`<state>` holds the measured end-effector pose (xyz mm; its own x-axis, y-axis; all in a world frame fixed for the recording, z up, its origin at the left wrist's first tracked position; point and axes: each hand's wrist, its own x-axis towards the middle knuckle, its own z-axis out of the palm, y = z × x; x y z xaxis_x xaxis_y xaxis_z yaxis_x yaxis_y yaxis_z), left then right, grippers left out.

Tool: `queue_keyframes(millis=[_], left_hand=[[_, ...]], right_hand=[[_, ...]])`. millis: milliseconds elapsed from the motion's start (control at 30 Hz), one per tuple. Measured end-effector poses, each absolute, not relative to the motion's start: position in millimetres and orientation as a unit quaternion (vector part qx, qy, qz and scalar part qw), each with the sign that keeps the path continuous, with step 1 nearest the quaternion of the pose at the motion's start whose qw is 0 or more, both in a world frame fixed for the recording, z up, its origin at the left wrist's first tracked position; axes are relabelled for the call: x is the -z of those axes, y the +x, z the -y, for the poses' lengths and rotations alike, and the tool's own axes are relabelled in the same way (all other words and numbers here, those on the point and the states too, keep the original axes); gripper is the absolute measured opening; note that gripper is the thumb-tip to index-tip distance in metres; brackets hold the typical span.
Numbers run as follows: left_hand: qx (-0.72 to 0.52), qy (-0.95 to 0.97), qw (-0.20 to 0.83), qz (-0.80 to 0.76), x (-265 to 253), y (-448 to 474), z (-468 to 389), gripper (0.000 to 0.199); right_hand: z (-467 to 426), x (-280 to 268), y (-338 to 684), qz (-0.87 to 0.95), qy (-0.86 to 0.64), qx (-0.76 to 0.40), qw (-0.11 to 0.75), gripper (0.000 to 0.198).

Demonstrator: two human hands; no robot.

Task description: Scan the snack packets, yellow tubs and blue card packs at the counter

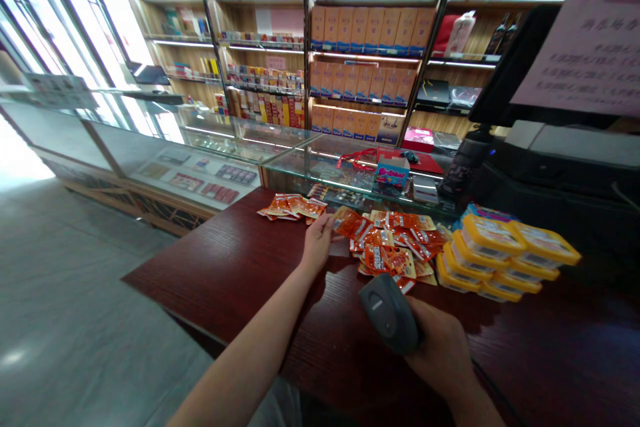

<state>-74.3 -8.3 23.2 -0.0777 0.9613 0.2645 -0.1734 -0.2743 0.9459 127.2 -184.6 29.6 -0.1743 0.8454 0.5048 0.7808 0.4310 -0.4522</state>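
Note:
My left hand (317,240) pinches an orange snack packet (346,219) by its edge, just above the dark wooden counter. To the right of it lies a loose heap of similar orange packets (395,240). A smaller pile of packets (290,205) rests on the left, beyond my left hand. In my right hand (445,340) is a dark grey barcode scanner (387,313), its head pointing forward and left toward the heap. The fingers around its handle are partly hidden.
Yellow-lidded plastic tubs (493,240) are stacked right of the heap. Behind them stand a monitor (520,67) with a pink paper and other dark equipment. A glass display case (300,153) borders the wooden counter (240,260), carrying a small blue and pink box (393,172).

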Motion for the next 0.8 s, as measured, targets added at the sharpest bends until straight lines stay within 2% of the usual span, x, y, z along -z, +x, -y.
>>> queue_keyframes(millis=[200, 333, 533, 800], left_hand=[[-0.612, 0.482, 0.491, -0.389, -23, -68, 11, 0.023], [-0.664, 0.365, 0.537, -0.370, -24, -77, 6, 0.018], [-0.737, 0.221, 0.502, -0.394, -29, -113, -16, 0.007], [-0.718, 0.239, 0.452, -0.473, -15, -113, -32, 0.016]], right_hand=[[183, -26, 129, 0.754, -0.559, -0.023, 0.344, 0.028], [182, -24, 132, 0.747, -0.570, 0.000, 0.342, 0.027], [182, -23, 132, 0.744, -0.568, 0.015, 0.352, 0.030], [180, -22, 132, 0.753, -0.560, 0.027, 0.344, 0.028]])
